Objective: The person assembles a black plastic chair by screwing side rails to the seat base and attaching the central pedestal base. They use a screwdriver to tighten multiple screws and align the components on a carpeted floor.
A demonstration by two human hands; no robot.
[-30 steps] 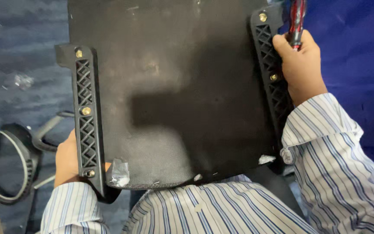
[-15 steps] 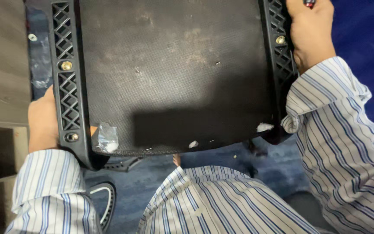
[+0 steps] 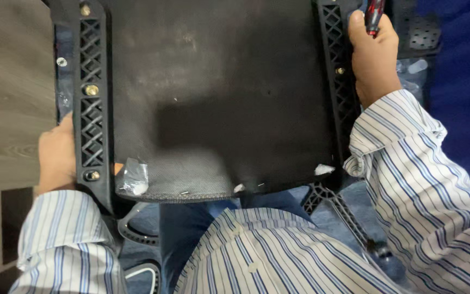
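Black seat panel (image 3: 218,98) fills the upper centre of the frame, underside up, tilted against the lap. Left hand (image 3: 56,155) at lower left: fingers curled round the left lattice rail (image 3: 91,109), gripping its outer edge beside a brass screw (image 3: 92,90). Right hand (image 3: 373,57) at upper right: fingers wrapped tight round a red-and-black screwdriver handle (image 3: 375,13), resting against the right lattice rail (image 3: 335,65). Clear plastic scrap (image 3: 131,177) clings to the panel's lower left corner.
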